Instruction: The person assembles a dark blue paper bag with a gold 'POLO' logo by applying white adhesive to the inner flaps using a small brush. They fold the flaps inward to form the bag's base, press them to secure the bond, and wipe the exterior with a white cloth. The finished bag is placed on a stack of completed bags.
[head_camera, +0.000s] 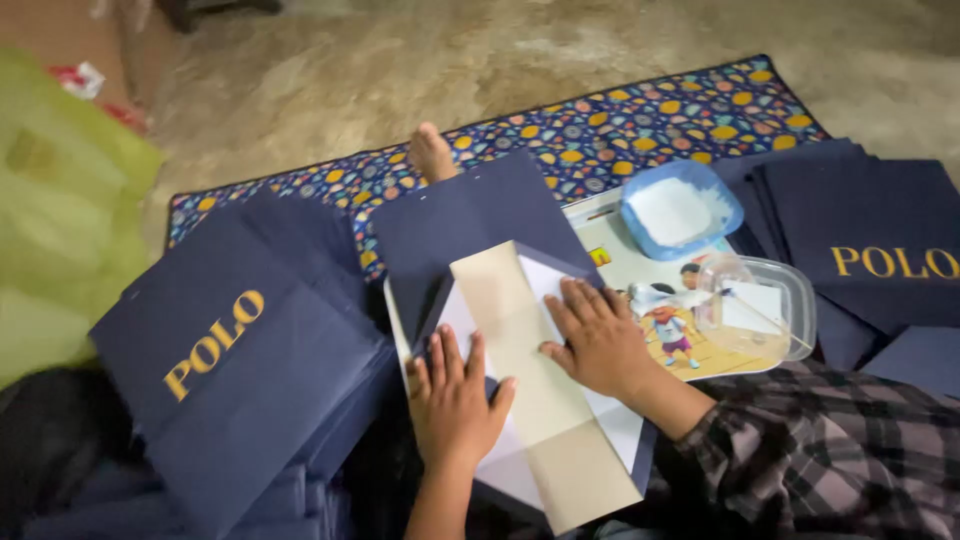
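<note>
Left hand (455, 395) and right hand (597, 340) are laid flat, fingers spread, on a beige card (530, 390) inside a navy bag (470, 225). Glue tub (770, 305) is seen nearby.

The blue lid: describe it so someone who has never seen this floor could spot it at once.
Find the patterned mat across the floor, then the picture board lying on it right of the right hand. The blue lid sits on the board's far end, just beyond the clear tub. It alone is light blue with a white middle; the bags around are navy.
</note>
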